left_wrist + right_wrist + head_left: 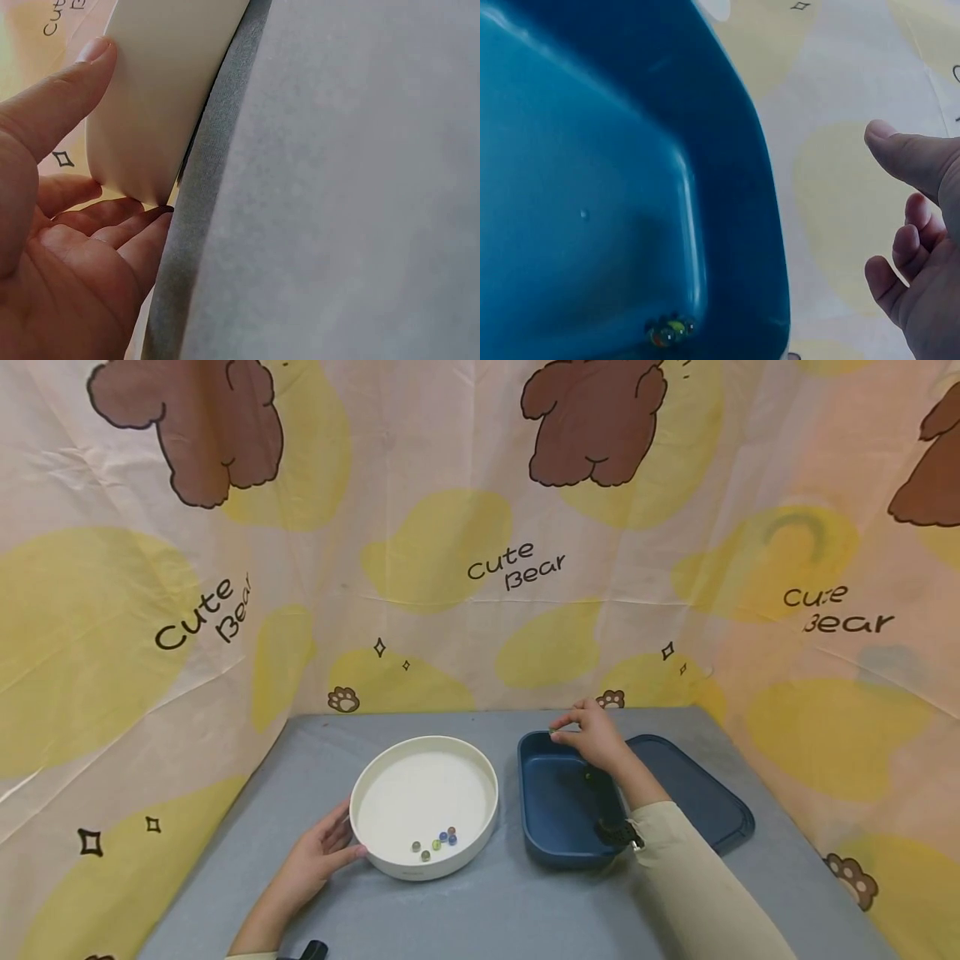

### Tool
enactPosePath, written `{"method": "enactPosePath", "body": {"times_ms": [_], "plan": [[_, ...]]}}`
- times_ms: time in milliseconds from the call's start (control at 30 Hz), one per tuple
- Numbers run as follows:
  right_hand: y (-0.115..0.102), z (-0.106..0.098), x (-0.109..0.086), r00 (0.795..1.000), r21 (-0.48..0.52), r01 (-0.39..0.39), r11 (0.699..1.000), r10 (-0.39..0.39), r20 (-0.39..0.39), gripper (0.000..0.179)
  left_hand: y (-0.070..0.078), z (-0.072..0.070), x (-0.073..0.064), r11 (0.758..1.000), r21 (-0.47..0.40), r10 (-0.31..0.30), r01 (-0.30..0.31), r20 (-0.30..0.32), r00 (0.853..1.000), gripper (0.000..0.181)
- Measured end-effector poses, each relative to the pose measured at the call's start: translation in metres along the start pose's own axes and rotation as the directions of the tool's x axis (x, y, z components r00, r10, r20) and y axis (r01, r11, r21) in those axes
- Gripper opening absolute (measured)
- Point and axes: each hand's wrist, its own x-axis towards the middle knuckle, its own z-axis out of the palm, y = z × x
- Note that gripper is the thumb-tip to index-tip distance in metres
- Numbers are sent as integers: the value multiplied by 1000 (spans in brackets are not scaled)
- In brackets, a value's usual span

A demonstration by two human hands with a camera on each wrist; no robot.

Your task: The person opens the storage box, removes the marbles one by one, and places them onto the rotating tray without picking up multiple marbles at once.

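A round white tray (420, 777) holds several small glass marbles (437, 844) near its front wall. My left hand (318, 858) touches the tray's outer left side, thumb and fairly straight fingers spread along the wall. The left wrist view shows the thumb (82, 82) on the white wall and fingertips at its lower edge. My right hand (596, 739) is over the far end of a deep blue box (562, 856). Its thumb and index fingertips pinch a small greenish marble (552, 732), mostly hidden. More marbles (670, 330) lie clustered in a corner of the box.
A flat blue lid (701, 793) lies on the grey-blue tabletop (465, 914), right of the box and partly behind the right forearm. A printed bear curtain (450, 652) hangs behind the table and at both sides.
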Motion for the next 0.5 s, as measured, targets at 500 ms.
{"method": "enactPosePath", "body": {"times_ms": [500], "plan": [[-19,28,7,999,49,25,998,-27,46,18,0,0,-1,1000,8,17,-17,-10,1000,101]]}}
